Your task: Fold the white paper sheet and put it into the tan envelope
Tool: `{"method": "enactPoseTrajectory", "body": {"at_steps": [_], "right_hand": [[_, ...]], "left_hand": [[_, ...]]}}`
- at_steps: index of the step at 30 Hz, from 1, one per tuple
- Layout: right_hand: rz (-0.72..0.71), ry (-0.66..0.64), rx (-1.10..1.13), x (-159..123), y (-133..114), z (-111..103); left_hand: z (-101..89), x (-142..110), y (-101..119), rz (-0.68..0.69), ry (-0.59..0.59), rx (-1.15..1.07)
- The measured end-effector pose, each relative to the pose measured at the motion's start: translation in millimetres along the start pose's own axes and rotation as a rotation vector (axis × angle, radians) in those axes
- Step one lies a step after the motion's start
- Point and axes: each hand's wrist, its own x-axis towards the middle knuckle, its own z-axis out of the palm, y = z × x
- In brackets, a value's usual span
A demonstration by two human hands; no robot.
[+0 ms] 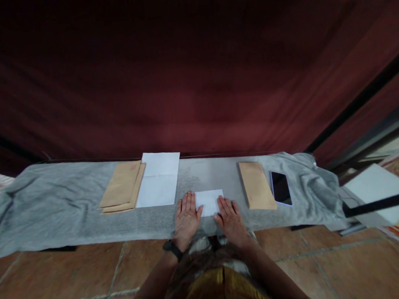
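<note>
A small folded white sheet of paper [209, 203] lies flat on the grey cloth in front of me. My left hand [187, 215] rests palm down at its left edge, fingers stretched out and pointing away from me. At the right edge, my right hand [229, 214] lies flat too, its fingertips on the paper. Left of my hands are white paper sheets [158, 178] with a crease across the middle. Brown envelopes [121, 185] overlap beside them. One more brown envelope [256, 185] lies to the right of my right hand.
A phone [281, 188] with a dark screen lies at the right. The grey cloth [68, 196] covers a long narrow table, wrinkled at both ends. Behind it hangs a dark red curtain [195, 99]. White sheets [378, 190] and black bars [383, 202] stand beyond the right end.
</note>
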Motion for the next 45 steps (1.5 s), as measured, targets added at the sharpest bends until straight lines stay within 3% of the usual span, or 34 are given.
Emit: {"method": "enactPoseTrajectory", "body": {"at_steps": [8,11,15,20,35,45], "right_hand": [[-0.043,-0.014,0.01,-12.9,17.4,-5.7],[-0.045,-0.018,0.019,-12.8,17.8,-6.0],[-0.034,-0.021,0.031,-11.7,16.2,-5.7],[-0.063,-0.005,0.065,-13.3,15.5,-11.3],[-0.162,0.011,0.091,-43.0,23.1,-18.0],[-0.196,0.109,0.252,-45.6,29.9,-12.3]], "left_hand": [[-5.1,1.6,2.7,-0.003,0.017,0.008],[-10.0,5.1,19.4,0.12,0.003,-0.033],[-7.9,14.0,52.3,0.338,-0.121,-0.136],[4.0,28.2,72.4,0.359,-0.151,-0.192],[26.4,53.6,72.1,0.333,-0.174,-0.149],[6.1,18.8,55.1,0.535,-0.123,-0.152]]}}
